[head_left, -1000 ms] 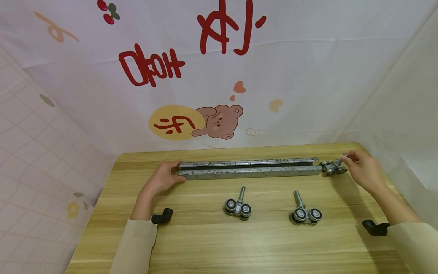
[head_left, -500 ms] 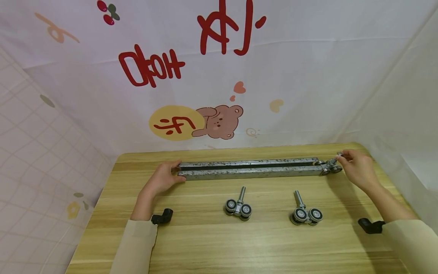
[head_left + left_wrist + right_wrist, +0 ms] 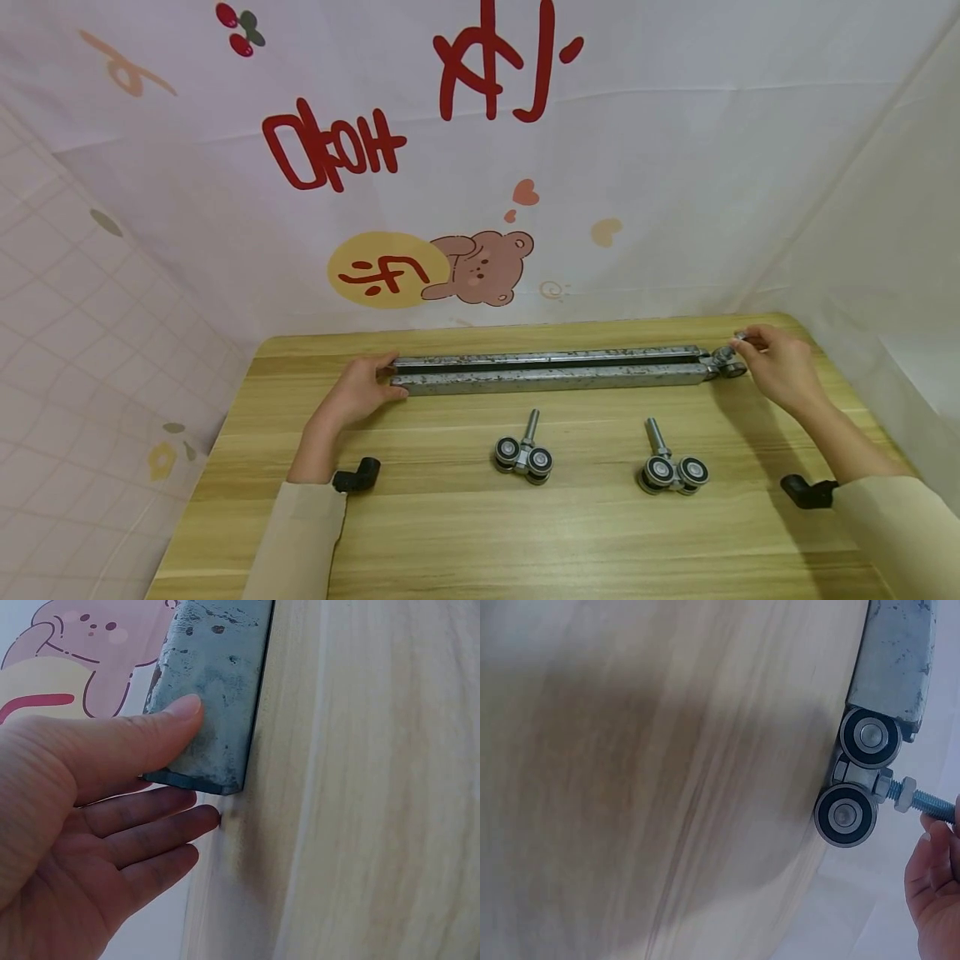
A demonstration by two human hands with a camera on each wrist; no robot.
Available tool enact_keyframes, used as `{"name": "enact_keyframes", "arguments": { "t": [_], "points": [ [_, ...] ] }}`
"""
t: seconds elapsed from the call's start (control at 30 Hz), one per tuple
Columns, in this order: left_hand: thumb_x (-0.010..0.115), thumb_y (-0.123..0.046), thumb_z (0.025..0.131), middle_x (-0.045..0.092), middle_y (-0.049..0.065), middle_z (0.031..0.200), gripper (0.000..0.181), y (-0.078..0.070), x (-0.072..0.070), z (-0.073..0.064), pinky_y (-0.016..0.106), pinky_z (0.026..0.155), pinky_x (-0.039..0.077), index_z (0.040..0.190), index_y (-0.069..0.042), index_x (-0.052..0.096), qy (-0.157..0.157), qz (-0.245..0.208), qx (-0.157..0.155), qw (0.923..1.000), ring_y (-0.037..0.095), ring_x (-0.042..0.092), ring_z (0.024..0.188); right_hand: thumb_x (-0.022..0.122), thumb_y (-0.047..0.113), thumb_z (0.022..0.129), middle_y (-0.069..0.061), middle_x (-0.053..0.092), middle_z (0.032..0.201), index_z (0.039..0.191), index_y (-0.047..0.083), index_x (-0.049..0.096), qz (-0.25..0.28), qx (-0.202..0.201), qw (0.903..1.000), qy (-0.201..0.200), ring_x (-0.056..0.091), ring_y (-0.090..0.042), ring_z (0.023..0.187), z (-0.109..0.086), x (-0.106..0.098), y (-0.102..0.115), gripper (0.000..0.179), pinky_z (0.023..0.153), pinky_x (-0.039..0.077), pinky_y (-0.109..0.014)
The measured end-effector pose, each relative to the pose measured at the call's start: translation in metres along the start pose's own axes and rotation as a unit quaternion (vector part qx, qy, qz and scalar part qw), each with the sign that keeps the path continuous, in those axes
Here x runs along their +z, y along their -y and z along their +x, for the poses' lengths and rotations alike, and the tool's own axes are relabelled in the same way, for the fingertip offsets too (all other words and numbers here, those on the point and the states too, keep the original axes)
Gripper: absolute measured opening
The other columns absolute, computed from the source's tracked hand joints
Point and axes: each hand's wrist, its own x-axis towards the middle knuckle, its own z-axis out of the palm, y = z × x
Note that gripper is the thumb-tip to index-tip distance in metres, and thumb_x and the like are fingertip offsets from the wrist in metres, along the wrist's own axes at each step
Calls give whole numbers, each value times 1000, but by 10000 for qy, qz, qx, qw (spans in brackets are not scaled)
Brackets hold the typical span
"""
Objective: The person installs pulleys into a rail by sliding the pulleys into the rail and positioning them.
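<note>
Beige sleeve [image 3: 296,542] lower left, matching beige sleeve [image 3: 896,533] lower right, both plain; black elbow-shaped attachment [image 3: 358,475] at each one's end (stubby, single bend).

Gap between left loose roller trolley [image 3: 522,457] and right loose roller trolley [image 3: 672,472]: passable. Wider room on near wooden tabletop [image 3: 495,546]. Obstructions: steel channel rail [image 3: 547,380] across rear, left hand [image 3: 362,387] and bolt-stemmed third trolley [image 3: 861,777] at its ends.
</note>
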Motion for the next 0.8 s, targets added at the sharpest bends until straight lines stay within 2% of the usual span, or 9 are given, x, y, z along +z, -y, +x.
{"name": "enact_keyframes", "arguments": {
  "t": [0.13,0.23,0.8],
  "points": [
    [80,-14,95,51,25,154,77,-1,0,-1,54,106,49,159,3,41,-11,-48,-6,10000,41,53,138,63,16,107,-35,70,106,121,-14,63,40,-46,10000,-67,67,-52,94,0,0,2,33,60,48,-21],
    [80,-14,95,50,25,154,77,-1,0,-1,54,106,50,159,3,40,-13,-55,-12,10000,41,53,138,64,16,107,-35,70,107,121,-14,64,87,-55,9999,-88,68,-53,94,0,0,4,32,61,46,-15],
    [78,-15,97,48,26,155,77,-3,-1,-2,55,108,48,160,2,38,26,40,-85,10000,41,50,140,63,18,107,-33,70,107,123,-12,64,117,-90,9999,60,68,-52,95,1,2,7,34,60,47,-17]
  ]
}}
